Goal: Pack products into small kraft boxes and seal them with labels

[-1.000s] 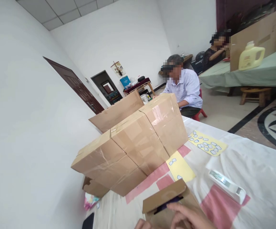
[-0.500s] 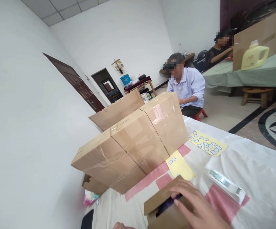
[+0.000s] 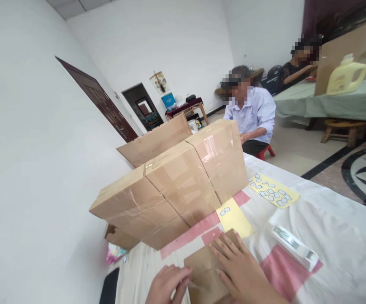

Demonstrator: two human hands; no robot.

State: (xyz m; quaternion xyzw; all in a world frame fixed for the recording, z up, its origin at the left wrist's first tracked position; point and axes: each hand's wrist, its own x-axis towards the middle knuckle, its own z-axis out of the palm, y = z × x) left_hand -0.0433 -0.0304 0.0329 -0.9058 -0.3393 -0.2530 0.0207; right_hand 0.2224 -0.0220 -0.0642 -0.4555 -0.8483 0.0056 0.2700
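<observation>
A small brown cardboard box [image 3: 201,258] lies at the near edge of the view, its top flaps down flat. My right hand [image 3: 238,266] rests on that top, palm down with the fingers spread. At the box's left edge is my left hand [image 3: 167,285], its fingers curled and the thumb pressed toward the index finger. A faint clear sheen shows by its fingertips, but what they pinch is too small to make out. Just beyond the box lies a yellow sheet [image 3: 238,221] with a few small white stickers.
Taped cartons [image 3: 179,181] stand in a row across the table. On the right are a white boxed item [image 3: 295,248] and another yellow sheet [image 3: 273,190] of stickers. A dark flat object [image 3: 109,287] lies at the left. Beyond the table sits a person in a light shirt [image 3: 255,109].
The box's top was partly open with something purple showing inside; now it is closed. My right hand has flattened onto it, and my left hand has come up to its left edge.
</observation>
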